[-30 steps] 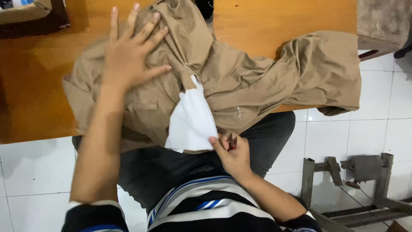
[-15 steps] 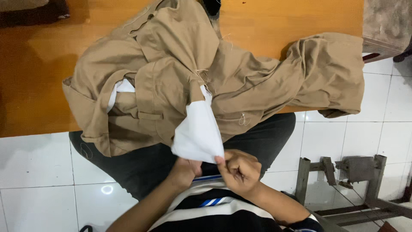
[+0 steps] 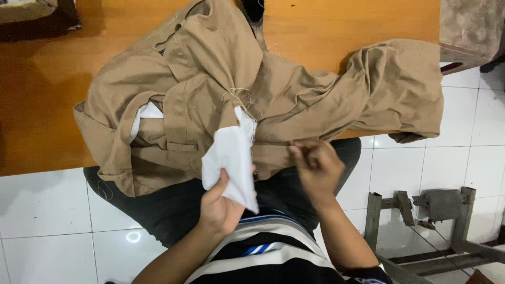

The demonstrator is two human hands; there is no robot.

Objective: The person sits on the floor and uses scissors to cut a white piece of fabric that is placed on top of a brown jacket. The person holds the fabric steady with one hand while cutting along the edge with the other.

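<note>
A crumpled tan garment (image 3: 294,100) lies over the front edge of an orange wooden table (image 3: 47,105) and hangs toward my lap. A white pocket lining (image 3: 231,152) sticks out of it at the middle. My left hand (image 3: 221,202) grips the lower end of that white lining, thumb on top. My right hand (image 3: 315,165) is raised just right of the lining, in front of the garment's lower edge, fingers pinched together; what they pinch is too small to tell. Loose threads show on the fabric above the lining.
A dark box (image 3: 37,18) sits at the table's far left corner. White floor tiles (image 3: 47,210) lie below the table. A grey metal frame (image 3: 421,215) stands on the floor at the right. A grey cushioned seat (image 3: 471,26) is at the top right.
My left hand left the top of the garment, came down and took hold of the white lining. My right hand rose from the lining's lower tip to the garment's edge.
</note>
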